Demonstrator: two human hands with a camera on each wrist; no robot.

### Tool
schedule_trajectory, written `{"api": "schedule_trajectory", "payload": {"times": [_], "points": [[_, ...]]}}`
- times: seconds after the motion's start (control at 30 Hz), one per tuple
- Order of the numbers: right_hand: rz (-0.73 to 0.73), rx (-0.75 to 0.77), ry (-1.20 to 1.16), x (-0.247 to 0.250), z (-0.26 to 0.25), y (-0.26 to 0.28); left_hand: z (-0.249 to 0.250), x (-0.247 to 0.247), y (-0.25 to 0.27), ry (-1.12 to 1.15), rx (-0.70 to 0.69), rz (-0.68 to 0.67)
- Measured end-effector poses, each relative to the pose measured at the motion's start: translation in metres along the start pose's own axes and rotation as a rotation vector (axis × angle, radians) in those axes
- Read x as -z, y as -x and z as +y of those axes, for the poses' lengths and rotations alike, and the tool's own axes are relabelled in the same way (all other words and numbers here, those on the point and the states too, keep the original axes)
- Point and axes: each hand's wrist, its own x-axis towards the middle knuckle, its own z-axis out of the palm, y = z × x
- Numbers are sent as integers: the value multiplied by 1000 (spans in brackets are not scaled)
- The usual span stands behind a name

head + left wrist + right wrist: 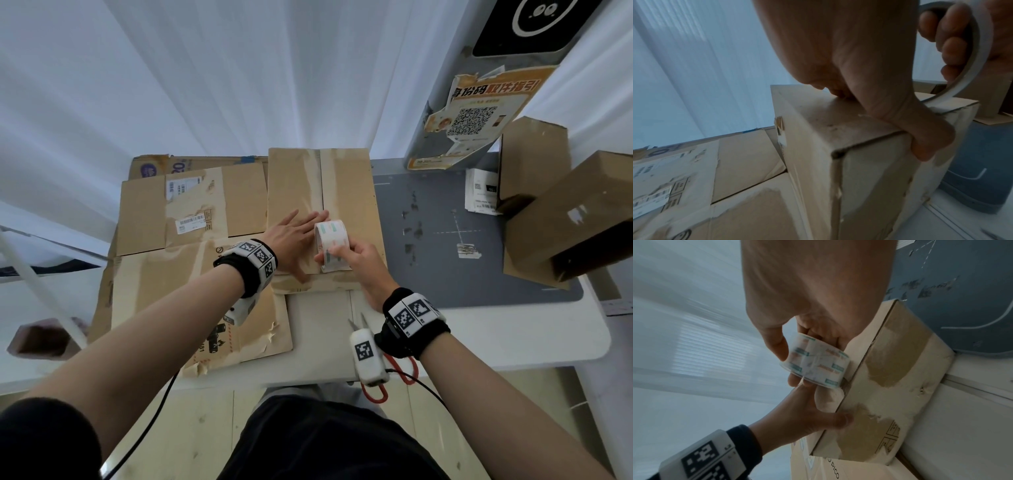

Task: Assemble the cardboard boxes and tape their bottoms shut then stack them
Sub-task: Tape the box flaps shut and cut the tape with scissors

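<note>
A brown cardboard box (346, 185) stands in the middle of the table with its closed flaps facing up and the seam running away from me. My left hand (301, 233) lies flat on the flaps left of the seam, thumb (929, 142) over the near edge. My right hand (337, 255) grips a roll of clear printed tape (332, 240), held upright on the seam at the near end of the box. In the right wrist view the tape roll (816, 365) sits between thumb and fingers, against the box (896, 369) top.
Flattened cardboard sheets (178, 240) cover the table's left side. Two assembled boxes (575, 219) are piled at the right on a grey mat (445, 274). Red-handled scissors (397, 373) lie at the near edge under my right wrist. A grey post with a QR poster (479, 120) stands behind.
</note>
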Motion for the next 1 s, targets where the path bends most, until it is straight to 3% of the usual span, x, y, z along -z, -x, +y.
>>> {"api": "schedule_trajectory", "payload": {"times": [0.7,1.0], "points": [[-45,-20,-100,2,7,10,2,5,-1,59,20,-10],[-47,10,-129,6,5,4,-2,-1,-2,1,-10,99]]}}
